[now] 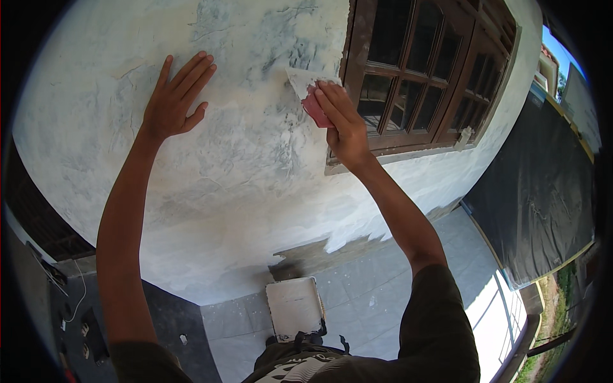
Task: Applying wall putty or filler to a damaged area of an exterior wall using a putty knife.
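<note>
My right hand point(345, 124) grips a putty scraper point(315, 107) with a reddish-pink body and a wide pale blade smeared with white. The blade lies against the wall point(223, 159), just left of the brown wooden window point(402, 76). White filler coats the wall unevenly, with grey patches and dark marks showing around the scraper. Farther left, my left hand point(175, 99) rests flat on the wall, fingers stretched out and the thumb apart, holding nothing.
On the tiled floor below stands a shallow square tray point(295, 306) coated in white. A bare grey-brown strip point(332, 255) runs along the wall's foot. A dark sheet on a frame point(536, 191) stands at the right. A white cable point(82, 290) and sandals point(85, 338) lie at lower left.
</note>
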`<state>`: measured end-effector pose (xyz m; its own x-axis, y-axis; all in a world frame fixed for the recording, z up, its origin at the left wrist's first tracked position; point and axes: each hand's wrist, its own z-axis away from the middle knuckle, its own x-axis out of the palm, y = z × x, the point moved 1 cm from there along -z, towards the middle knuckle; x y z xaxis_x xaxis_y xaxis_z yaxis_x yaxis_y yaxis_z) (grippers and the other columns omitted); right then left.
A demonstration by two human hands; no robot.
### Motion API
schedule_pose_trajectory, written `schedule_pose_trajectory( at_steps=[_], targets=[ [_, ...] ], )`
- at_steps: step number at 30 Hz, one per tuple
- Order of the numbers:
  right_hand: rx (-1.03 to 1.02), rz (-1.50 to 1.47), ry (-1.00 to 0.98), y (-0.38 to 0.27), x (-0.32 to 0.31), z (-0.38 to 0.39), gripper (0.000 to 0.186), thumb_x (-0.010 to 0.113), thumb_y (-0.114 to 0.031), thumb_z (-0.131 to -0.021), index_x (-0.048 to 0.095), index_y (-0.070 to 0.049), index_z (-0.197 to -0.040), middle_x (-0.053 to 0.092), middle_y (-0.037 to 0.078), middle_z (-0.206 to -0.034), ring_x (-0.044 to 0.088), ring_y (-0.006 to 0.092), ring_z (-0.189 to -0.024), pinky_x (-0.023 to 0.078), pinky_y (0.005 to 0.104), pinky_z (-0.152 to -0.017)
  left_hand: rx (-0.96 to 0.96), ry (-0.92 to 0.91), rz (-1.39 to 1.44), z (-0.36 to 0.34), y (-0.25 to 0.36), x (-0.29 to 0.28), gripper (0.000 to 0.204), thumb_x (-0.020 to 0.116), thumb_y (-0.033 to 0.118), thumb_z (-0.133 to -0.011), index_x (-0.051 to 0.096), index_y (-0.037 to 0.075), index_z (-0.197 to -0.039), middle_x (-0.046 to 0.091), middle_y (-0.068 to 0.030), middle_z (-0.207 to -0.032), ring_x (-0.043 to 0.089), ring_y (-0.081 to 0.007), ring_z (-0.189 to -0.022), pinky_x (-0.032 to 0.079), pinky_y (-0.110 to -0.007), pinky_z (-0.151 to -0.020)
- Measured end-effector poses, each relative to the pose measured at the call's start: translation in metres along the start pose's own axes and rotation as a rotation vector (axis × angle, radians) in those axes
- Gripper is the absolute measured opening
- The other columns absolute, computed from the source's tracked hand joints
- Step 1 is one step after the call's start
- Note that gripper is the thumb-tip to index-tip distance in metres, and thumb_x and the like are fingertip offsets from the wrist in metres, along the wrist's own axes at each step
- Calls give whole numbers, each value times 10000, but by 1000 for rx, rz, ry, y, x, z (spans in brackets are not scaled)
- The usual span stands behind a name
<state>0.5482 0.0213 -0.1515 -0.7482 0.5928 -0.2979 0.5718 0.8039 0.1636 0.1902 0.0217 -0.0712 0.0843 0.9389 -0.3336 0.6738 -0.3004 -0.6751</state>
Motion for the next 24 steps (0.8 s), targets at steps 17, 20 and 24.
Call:
schedule_pose_trajectory(
  at_steps=[17,20,24],
  targets=[
    [237,-338,-539,-75,39,238,640,613,113,-782,547,-86,-1387,539,117,-1434,480,322,-1355,359,463,-1175,21,48,9,1,-1,9,720,636,227,-833,406,123,-1507,386,-49,-1576,329,-208,-1476,152,-574,-1211],
    [249,-277,-245,-44,16,139,657,554,179,-771,528,-44,-1389,518,143,-1453,463,338,-1371,357,463,-1173,26,47,-2,0,-3,4,730,647,230,-831,401,124,-1510,383,-52,-1578,331,-212,-1475,151,-576,-1210],
    [101,-86,150,8,-4,15,634,525,208,-725,607,-51,-1299,590,166,-1356,536,357,-1298,383,481,-1144,40,60,18,-3,-2,8,701,612,194,-831,414,104,-1498,395,-63,-1570,341,-227,-1471,130,-597,-1199]
  ],
)
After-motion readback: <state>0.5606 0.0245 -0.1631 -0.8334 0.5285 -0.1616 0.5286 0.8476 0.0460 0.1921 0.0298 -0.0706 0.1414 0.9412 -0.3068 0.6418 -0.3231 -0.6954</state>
